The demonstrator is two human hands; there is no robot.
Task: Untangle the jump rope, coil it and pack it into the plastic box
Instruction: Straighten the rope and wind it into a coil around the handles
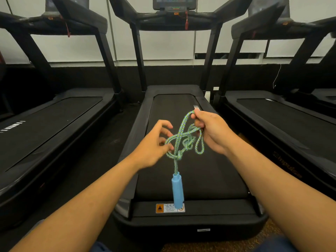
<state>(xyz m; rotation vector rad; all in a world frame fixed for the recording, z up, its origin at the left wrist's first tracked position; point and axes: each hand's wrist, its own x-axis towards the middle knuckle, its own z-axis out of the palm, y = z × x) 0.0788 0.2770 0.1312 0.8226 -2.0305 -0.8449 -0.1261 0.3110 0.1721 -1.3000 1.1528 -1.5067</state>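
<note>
A: Rope [183,139] status: knotted, mid-frame, held up in the air over the belt of the middle treadmill [209,170].

B: Which hand has it?

A: Right hand [211,131]. Fingers curled round a few loops at the top of the bundle, so the whole tangle hangs from there. Left hand [154,144] is just left of the knot, fingers spread and loosely bent, tips at the strands. Looks like it's picking at a loop, but no firm pinch that I can see. Bit blurred too.

B: Handles?

A: One blue handle [177,190] dangling straight down below the knot, lower centre of frame, its bottom end over the warning sticker [170,208] on the treadmill's rear edge. Second handle: can't see it, maybe inside the right fist, can't tell.

B: Progress?

A: Early, I'd say. There's a tight knot just above the handle and several crossed loops above that. Nothing is coiled.

B: Box?

A: No plastic box in view anywhere. Only treadmills either side, dark floor, white wall at the top.

B: So what's left?

A: Basically all of it. Work the knot free, straighten the line, coil it, find the box, pack it. My read: step one of three, not finished.
</note>
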